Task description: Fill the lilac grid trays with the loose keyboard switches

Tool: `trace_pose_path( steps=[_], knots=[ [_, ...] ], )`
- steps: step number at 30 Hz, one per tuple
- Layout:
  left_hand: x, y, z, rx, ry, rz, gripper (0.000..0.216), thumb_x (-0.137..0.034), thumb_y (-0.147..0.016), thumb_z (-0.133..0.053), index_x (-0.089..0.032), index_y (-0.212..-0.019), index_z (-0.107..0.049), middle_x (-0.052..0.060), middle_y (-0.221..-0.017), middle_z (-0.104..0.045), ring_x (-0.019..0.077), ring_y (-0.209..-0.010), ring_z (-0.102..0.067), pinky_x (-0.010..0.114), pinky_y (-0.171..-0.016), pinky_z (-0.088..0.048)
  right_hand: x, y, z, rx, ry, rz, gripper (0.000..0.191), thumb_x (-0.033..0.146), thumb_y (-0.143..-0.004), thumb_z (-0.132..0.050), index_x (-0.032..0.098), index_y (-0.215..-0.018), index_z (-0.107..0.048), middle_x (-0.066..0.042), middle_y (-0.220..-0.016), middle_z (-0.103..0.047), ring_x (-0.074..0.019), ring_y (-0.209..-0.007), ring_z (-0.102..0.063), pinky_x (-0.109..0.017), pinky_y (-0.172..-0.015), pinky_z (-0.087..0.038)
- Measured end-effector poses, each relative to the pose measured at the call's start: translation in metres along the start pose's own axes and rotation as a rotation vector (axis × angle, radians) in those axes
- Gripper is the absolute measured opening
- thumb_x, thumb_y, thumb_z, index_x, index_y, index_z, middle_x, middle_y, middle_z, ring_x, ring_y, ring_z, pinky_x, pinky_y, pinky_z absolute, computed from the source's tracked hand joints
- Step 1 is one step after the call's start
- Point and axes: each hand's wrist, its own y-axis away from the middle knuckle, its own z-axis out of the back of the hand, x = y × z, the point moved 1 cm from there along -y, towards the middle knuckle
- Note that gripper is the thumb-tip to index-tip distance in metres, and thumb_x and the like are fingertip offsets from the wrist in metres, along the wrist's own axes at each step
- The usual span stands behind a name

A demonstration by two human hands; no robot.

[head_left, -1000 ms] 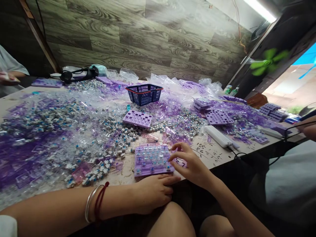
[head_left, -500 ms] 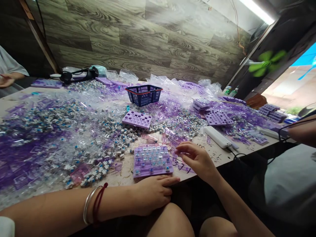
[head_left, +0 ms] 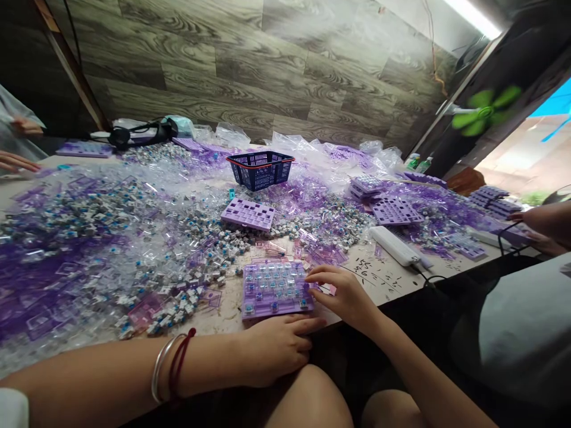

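Observation:
In front of me on the table lies a purple keyboard plate (head_left: pixel 267 308), set with rows of clear keycaps (head_left: pixel 279 273) and several blue-and-clear key switches (head_left: pixel 274 305). My left hand (head_left: pixel 279 351) rests along its near edge, index finger stretched out to the right and the other fingers loosely bent. At the plate's right edge is my right hand (head_left: pixel 345 297), its thumb and fingers curled together at the outer keys. Whatever the fingertips hold is too small to make out. Pink-purple clear pieces lie behind the plate.
Loose switches (head_left: pixel 178 309) and clear keycaps are heaped to the left and behind. A second purple plate (head_left: pixel 248 214), a dark basket (head_left: pixel 261 170) and a white power strip (head_left: pixel 392 246) stand beyond. Co-workers' hands show at the left (head_left: pixel 18 160) and right (head_left: pixel 533 235).
My right hand has moved left, from beside the keyboard plate to its right edge. My left hand stays put. The left co-worker's hand has come over the table.

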Motion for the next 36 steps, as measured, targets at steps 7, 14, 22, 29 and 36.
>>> trace_pose_path(
  steps=[7,14,22,29,36],
  knots=[
    [0.000,0.000,0.001,0.021,-0.025,0.010,0.011,-0.015,-0.073,-0.065,-0.014,-0.083,-0.066,0.004,-0.091,-0.067,0.0277,-0.136,-0.030,0.039,-0.120,-0.018,0.014,0.005,0.005,0.089,-0.057,0.000,0.018,0.006,-0.072,-0.064,0.018,-0.085,-0.068,-0.003,-0.088,-0.068,-0.0163,-0.084,-0.063,-0.029,-0.077,-0.050],
    [-0.001,-0.002,0.005,0.007,-0.044,0.014,0.008,-0.015,-0.073,-0.065,-0.014,-0.081,-0.067,0.004,-0.088,-0.067,0.0280,-0.131,-0.037,0.039,-0.117,-0.023,0.017,0.006,0.004,0.136,-0.065,0.002,0.016,0.006,-0.076,-0.062,0.017,-0.086,-0.067,-0.004,-0.089,-0.063,-0.0157,-0.084,-0.061,-0.028,-0.077,-0.049],
    [-0.004,-0.003,0.011,-0.030,-0.142,-0.002,0.010,-0.019,-0.076,-0.064,-0.014,-0.085,-0.067,0.006,-0.102,-0.065,0.0252,-0.125,-0.043,0.037,-0.115,-0.027,0.014,0.007,0.002,0.140,-0.040,0.018,0.016,0.008,-0.077,-0.064,0.018,-0.089,-0.069,-0.006,-0.094,-0.064,-0.0162,-0.085,-0.063,-0.029,-0.078,-0.051],
    [-0.017,-0.009,0.016,-0.295,-0.429,0.372,0.018,-0.012,-0.089,-0.046,-0.008,-0.102,-0.058,0.011,-0.099,-0.061,0.0218,-0.096,-0.057,0.037,-0.090,-0.046,0.012,0.007,0.001,0.162,-0.011,0.067,0.014,0.011,-0.080,-0.065,0.017,-0.090,-0.072,-0.006,-0.089,-0.066,-0.0159,-0.082,-0.064,-0.027,-0.074,-0.053],
    [-0.015,-0.011,0.030,0.007,-0.427,0.559,0.032,-0.019,-0.089,-0.044,-0.001,-0.114,-0.054,0.017,-0.109,-0.062,0.0242,-0.097,-0.058,0.036,-0.087,-0.048,0.011,0.005,0.001,0.173,-0.016,0.082,0.013,0.014,-0.081,-0.065,0.019,-0.090,-0.073,-0.005,-0.086,-0.066,-0.0145,-0.078,-0.065,-0.026,-0.071,-0.053]
  ],
)
